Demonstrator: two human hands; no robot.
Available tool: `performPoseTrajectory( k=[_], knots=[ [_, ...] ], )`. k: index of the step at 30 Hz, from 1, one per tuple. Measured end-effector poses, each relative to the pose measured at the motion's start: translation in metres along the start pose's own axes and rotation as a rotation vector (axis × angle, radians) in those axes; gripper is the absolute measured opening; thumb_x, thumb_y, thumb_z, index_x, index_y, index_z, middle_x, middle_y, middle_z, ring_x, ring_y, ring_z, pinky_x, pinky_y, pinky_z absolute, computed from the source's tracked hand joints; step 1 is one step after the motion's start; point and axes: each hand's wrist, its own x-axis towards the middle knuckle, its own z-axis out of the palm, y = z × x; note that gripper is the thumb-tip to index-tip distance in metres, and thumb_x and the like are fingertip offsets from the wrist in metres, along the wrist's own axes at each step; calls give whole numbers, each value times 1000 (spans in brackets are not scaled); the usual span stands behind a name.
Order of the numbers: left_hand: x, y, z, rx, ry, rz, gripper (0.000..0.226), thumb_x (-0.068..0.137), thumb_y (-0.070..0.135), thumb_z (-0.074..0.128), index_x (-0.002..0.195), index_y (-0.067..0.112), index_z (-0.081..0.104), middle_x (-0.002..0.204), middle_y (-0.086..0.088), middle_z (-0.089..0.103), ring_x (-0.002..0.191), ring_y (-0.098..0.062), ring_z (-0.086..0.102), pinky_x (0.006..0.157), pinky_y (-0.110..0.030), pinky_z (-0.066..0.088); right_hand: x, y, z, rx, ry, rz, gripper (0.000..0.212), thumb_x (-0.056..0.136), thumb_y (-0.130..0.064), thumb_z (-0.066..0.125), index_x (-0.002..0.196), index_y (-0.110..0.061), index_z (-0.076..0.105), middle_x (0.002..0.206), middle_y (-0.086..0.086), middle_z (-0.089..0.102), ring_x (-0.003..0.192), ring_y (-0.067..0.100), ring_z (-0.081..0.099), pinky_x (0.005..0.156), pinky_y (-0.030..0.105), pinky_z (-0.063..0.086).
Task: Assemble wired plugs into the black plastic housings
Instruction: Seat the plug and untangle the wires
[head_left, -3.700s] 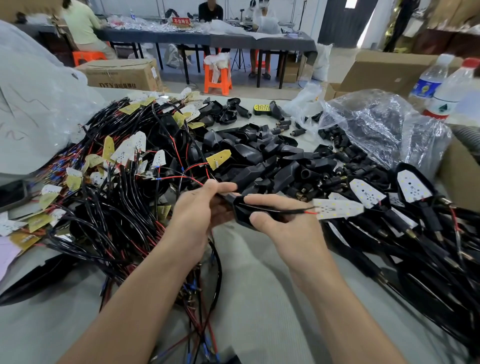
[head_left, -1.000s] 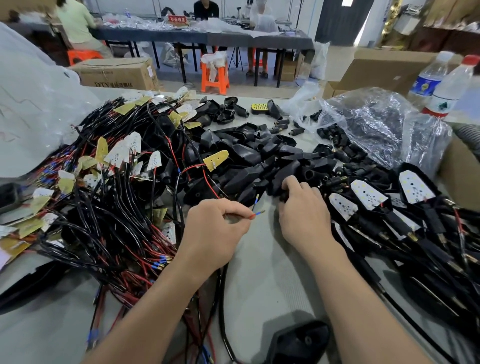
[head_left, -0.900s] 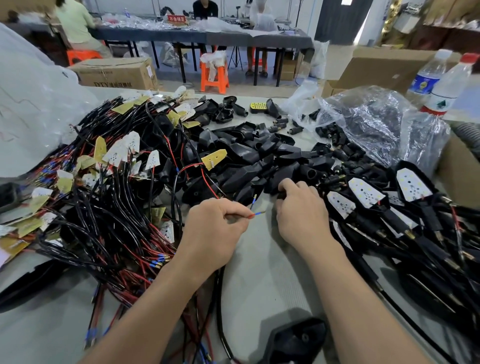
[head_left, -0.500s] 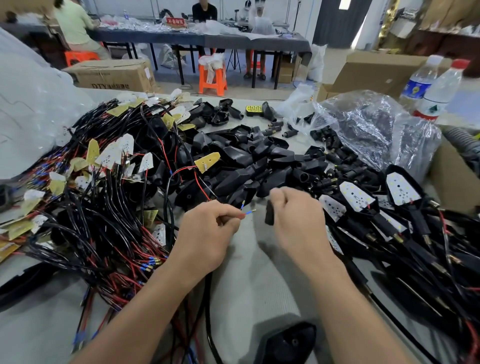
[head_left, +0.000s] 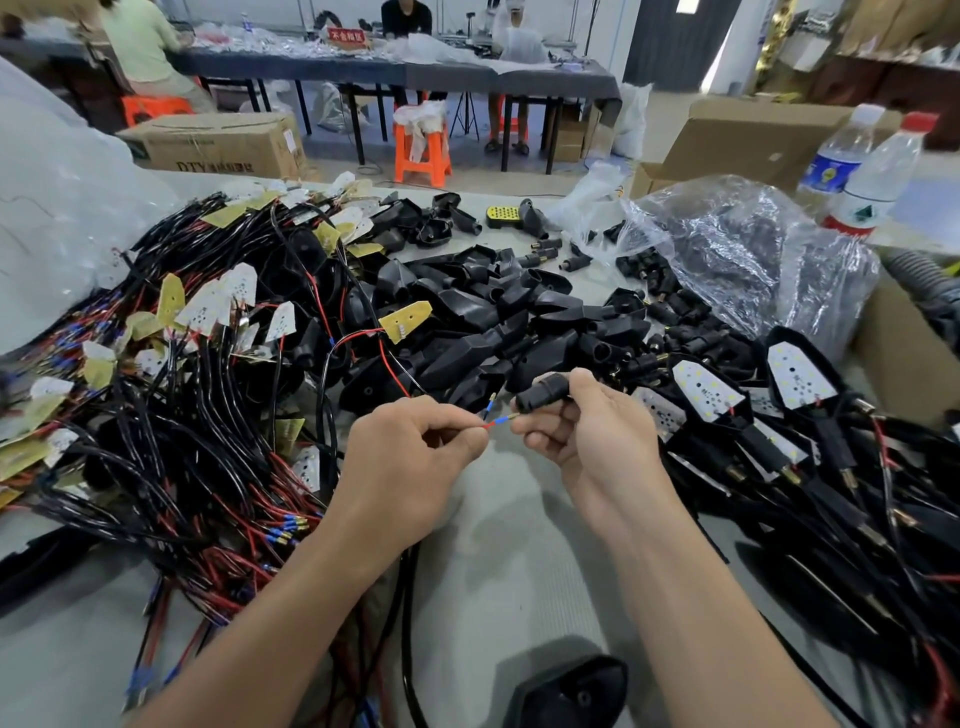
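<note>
Left hand (head_left: 410, 457): pinched a red wire (head_left: 487, 425) between thumb and forefinger, just in front of the housing pile (head_left: 498, 332).
Right hand (head_left: 597, 441): fingers curled round a small black plug (head_left: 540, 396), also just in front of the housing pile.
Wire tip: blue-sleeved and close beside the plug; whether they touched could not be told.
Wire bundle (head_left: 182, 415): lay left of the housing pile on the grey surface (head_left: 509, 571).
Boards in black housings (head_left: 727, 410): lay right of the housing pile.

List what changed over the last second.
The right hand lifted off the pile of black housings, now gripping a small black connector, and brought it to the wire tips. The left hand still pinches those wires; nothing else moved.
</note>
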Motion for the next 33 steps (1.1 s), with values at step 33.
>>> performPoseTrajectory(
  k=[33],
  knots=[
    [1,0,-1,-297,-53,-81,64,70,5,93,112,48,70,93,21,79,85,-1,76,73,-9,55,-2,-1,4,35,-174,9,41,107,-12,47,78,-10,76,76,15,74,58,17,69,54,23,57]
  ],
)
